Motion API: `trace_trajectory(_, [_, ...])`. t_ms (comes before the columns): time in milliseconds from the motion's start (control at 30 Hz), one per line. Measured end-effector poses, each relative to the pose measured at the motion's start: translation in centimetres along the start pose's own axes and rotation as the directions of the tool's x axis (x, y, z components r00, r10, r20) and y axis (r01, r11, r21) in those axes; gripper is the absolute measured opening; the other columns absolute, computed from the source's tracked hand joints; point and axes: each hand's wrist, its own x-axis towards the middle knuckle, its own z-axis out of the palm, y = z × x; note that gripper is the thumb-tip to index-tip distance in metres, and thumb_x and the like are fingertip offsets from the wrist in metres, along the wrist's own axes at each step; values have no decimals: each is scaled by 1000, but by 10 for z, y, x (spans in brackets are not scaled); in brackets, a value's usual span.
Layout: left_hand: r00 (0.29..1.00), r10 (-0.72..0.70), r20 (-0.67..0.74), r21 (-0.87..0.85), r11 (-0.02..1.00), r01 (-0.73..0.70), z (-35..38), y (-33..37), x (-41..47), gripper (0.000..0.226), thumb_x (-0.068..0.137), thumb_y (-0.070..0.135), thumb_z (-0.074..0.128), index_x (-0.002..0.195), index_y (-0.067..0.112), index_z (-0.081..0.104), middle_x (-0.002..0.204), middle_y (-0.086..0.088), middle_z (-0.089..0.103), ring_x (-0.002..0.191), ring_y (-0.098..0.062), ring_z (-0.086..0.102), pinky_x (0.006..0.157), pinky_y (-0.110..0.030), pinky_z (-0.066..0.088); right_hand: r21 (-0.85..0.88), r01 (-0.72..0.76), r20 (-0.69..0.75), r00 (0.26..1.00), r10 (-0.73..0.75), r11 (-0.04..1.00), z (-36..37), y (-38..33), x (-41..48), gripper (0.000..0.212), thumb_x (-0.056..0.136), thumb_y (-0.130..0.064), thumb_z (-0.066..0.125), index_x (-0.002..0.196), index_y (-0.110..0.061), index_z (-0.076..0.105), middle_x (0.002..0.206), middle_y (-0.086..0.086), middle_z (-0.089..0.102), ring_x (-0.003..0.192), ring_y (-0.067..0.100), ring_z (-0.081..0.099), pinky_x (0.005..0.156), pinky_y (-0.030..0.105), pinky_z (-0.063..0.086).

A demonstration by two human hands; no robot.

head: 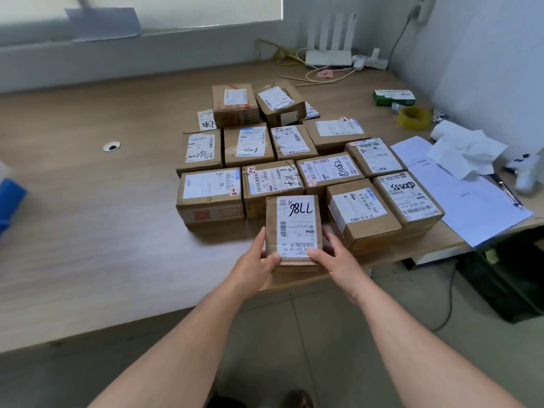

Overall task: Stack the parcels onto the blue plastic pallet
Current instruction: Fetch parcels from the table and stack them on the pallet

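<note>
Both hands are out over the near edge of the wooden desk [103,216], clasping one small brown parcel [294,228] between them. Its white label faces up with "7786" in thick black marker, upside down from where the person stands. The left hand [259,260] grips the parcel's left side, thumb laid on top at the label's lower corner and the other fingers curled close together round the edge. The right hand [335,257] mirrors it on the right side, thumb pressed flat across the lower right of the label and the remaining fingers tucked along the far side, mostly hidden. I cannot tell whether the parcel rests on the desk or is just off it.

Right behind it the other parcels [265,148] sit in rough rows on the desk, packed side by side, labels up, many with handwritten numbers; two at the back stand a little taller, one of them tilted.

At the far left edge a blue plastic shape [10,201] pokes into view, too cut off to identify.

To the right of the parcels lie white papers [471,201] with a pen [509,192] on them. Further back are a roll of yellow tape [414,117], a green box [394,97] and a white router [329,39] against the wall. A round cable hole [112,146] sits in the desk to the left
</note>
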Motion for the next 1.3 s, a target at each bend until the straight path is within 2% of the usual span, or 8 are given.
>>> trace_trajectory(200, [996,82,-16,-30,996,-83,2,-6,-16,69,97,20,52,147,47,12,120,5,58,112,-11,56,103,-35,44,18,11,67,998,-12,1000,3,1,-10,95,66,-46,67,150,-34,23,142,-6,46,135,17,37,112,38,27])
trace_trajectory(300, [994,98,-40,-39,994,-99,-2,-9,-21,69,97,24,52,146,49,11,122,6,59,108,-7,57,98,-29,46,57,61,83,994,-65,997,6,-3,-13,96,65,-40,68,150,-33,25,130,-14,50,132,14,40,105,30,29])
trace_trajectory(500, [973,184,-139,-9,982,-187,-28,0,-33,68,98,21,51,144,52,12,120,14,57,109,-4,54,94,-25,47,104,206,70,974,-213,973,22,-29,-16,85,75,-38,70,145,-46,21,116,-32,49,125,5,40,104,31,29])
trace_trajectory(767, [930,266,-254,30,963,-267,-82,6,-50,68,98,23,51,146,51,12,130,13,55,115,-5,53,101,-31,45,100,346,141,923,-358,933,51,-78,-11,84,77,-32,71,145,-48,23,125,-20,58,124,7,50,112,42,36])
trace_trajectory(967, [903,313,-296,108,950,-294,-141,4,-73,61,97,28,52,146,47,20,118,13,59,103,0,57,81,-5,41,165,392,138,899,-415,905,86,-116,-17,82,75,-31,72,144,-49,31,128,-13,61,123,9,53,106,44,43])
trace_trajectory(1067, [879,316,-357,127,949,-289,-180,-3,-89,57,96,38,49,145,47,21,132,6,55,111,-6,55,96,-22,41,233,391,137,893,-429,890,114,-137,-22,77,86,-14,69,147,-39,31,122,-7,65,115,9,59,106,40,44])
trace_trajectory(1200, [791,335,-513,277,936,-217,-235,-17,-115,59,96,41,47,148,39,21,138,0,50,111,-7,50,97,-29,42,299,393,165,876,-453,869,161,-166,-33,72,87,-9,65,147,-35,33,114,-5,70,106,8,65,100,34,49])
trace_trajectory(1300, [697,392,-600,467,879,-92,-275,-31,-134,64,95,45,48,150,33,18,143,0,46,124,-13,49,96,-34,44,329,405,209,849,-484,853,199,-188,-41,70,88,-5,63,144,-37,34,113,-3,70,105,10,66,93,31,53])
